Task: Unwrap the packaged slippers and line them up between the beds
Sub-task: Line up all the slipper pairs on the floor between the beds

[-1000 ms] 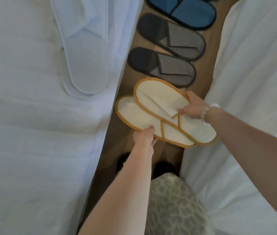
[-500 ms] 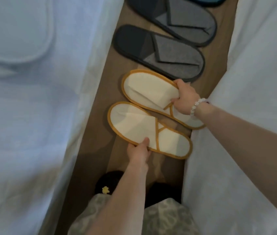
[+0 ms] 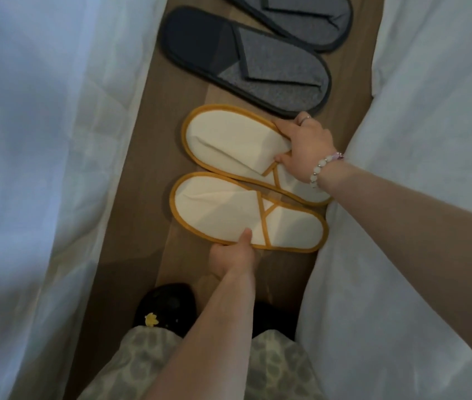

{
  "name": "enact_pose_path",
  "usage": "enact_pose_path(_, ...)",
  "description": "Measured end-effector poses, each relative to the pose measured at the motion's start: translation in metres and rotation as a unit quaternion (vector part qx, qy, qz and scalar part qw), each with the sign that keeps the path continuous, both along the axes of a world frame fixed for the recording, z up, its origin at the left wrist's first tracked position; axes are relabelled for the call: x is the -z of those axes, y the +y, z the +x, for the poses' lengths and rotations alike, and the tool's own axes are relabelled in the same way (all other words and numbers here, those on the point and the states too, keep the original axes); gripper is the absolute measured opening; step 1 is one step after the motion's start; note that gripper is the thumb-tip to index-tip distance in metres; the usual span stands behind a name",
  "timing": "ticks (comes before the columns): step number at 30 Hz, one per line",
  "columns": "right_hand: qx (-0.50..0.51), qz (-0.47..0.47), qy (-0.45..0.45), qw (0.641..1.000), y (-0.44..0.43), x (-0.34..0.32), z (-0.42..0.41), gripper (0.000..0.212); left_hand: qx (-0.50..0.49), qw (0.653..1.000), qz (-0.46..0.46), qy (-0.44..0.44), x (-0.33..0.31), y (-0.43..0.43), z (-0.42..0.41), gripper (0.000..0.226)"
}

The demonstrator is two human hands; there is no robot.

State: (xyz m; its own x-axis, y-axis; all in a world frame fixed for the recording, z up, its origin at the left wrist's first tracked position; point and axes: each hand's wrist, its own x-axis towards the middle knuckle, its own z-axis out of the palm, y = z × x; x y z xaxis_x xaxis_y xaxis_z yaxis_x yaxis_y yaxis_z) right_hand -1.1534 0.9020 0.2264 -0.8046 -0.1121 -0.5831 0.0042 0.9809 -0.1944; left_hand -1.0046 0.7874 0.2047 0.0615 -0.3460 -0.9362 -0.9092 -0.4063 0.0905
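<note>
Two cream slippers with orange trim lie side by side on the wooden floor between the beds. My left hand pinches the near edge of the nearer cream slipper, thumb on top. My right hand grips the strap edge of the farther cream slipper, fingers curled round it. Just beyond them lies a grey slipper with dark trim, and a second grey slipper shows partly at the top edge.
The strip of wooden floor is narrow, walled by a white bed sheet on the left and another on the right. My feet in black shoes and patterned trousers fill the near end.
The two cream slippers, overlapped and held up a second ago, have been lowered and spread side by side on the floor. The view has tilted down; the blue slippers and white ones on the bed left the frame.
</note>
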Motion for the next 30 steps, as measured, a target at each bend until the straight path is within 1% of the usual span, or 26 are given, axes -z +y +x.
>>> enact_pose_path(8, -0.039, 0.027, -0.017, 0.999, 0.016, -0.004, 0.003, 0.063, 0.102, 0.992, -0.047, -0.053, -0.012, 0.008, -0.011, 0.069)
enact_pose_path(12, -0.056, 0.025, -0.009, 0.998, 0.019, -0.002, 0.004, 0.065, 0.126, 0.987, -0.048, -0.09, -0.021, 0.011, -0.02, 0.082)
enact_pose_path(14, -0.063, 0.028, -0.004, 0.998, 0.018, 0.001, 0.008, 0.064, 0.117, 0.987, -0.059, -0.096, -0.019, 0.01, -0.021, 0.085)
enact_pose_path(15, -0.064, 0.034, 0.005, 0.997, 0.017, 0.003, 0.011, 0.062, 0.12, 0.986, -0.066, -0.093, -0.019, 0.01, -0.022, 0.084)
enact_pose_path(17, -0.064, 0.055, 0.041, 0.996, 0.013, 0.006, 0.018, 0.058, 0.162, 0.98, -0.086, -0.073, -0.024, 0.011, -0.021, 0.08)
enact_pose_path(19, -0.038, 0.068, 0.09, 0.993, 0.007, 0.008, 0.031, 0.051, 0.233, 0.964, -0.126, -0.004, -0.031, 0.01, -0.021, 0.069)
enact_pose_path(20, -0.012, 0.068, 0.114, 0.991, 0.004, 0.007, 0.04, 0.048, 0.282, 0.946, -0.153, 0.049, -0.036, 0.007, -0.021, 0.061)
enact_pose_path(21, 0.022, 0.063, 0.133, 0.989, 0.002, 0.006, 0.051, 0.048, 0.353, 0.91, -0.189, 0.11, -0.04, 0.001, -0.023, 0.054)
enact_pose_path(22, 0.06, 0.053, 0.146, 0.986, 0.0, 0.004, 0.064, 0.051, 0.443, 0.85, -0.229, 0.172, -0.043, -0.006, -0.026, 0.051)
enact_pose_path(23, 0.099, 0.041, 0.149, 0.983, -0.002, 0.002, 0.079, 0.056, 0.538, 0.772, -0.255, 0.224, -0.043, -0.016, -0.031, 0.054)
enact_pose_path(24, 0.128, 0.032, 0.119, 0.984, -0.004, 0.0, 0.093, 0.063, 0.626, 0.689, -0.262, 0.256, -0.041, -0.026, -0.039, 0.063)
enact_pose_path(25, 0.148, 0.028, 0.064, 0.987, -0.006, -0.002, 0.105, 0.069, 0.708, 0.607, -0.249, 0.26, -0.038, -0.036, -0.049, 0.075)
enact_pose_path(26, 0.154, 0.037, 0.001, 0.987, -0.006, -0.002, 0.116, 0.074, 0.782, 0.525, -0.231, 0.246, -0.035, -0.045, -0.061, 0.085)
enact_pose_path(27, 0.153, 0.055, -0.046, 0.986, -0.005, 0.0, 0.124, 0.077, 0.839, 0.44, -0.221, 0.23, -0.031, -0.052, -0.073, 0.092)
enact_pose_path(28, 0.146, 0.075, -0.078, 0.983, -0.004, 0.002, 0.13, 0.079, 0.881, 0.362, -0.216, 0.216, -0.026, -0.055, -0.083, 0.095)
enact_pose_path(29, 0.135, 0.094, -0.098, 0.982, -0.002, 0.005, 0.135, 0.08, 0.907, 0.305, -0.208, 0.203, -0.022, -0.056, -0.09, 0.096)
enact_pose_path(30, 0.122, 0.11, -0.109, 0.98, 0.0, 0.008, 0.138, 0.08, 0.921, 0.277, -0.197, 0.19, -0.019, -0.054, -0.094, 0.095)
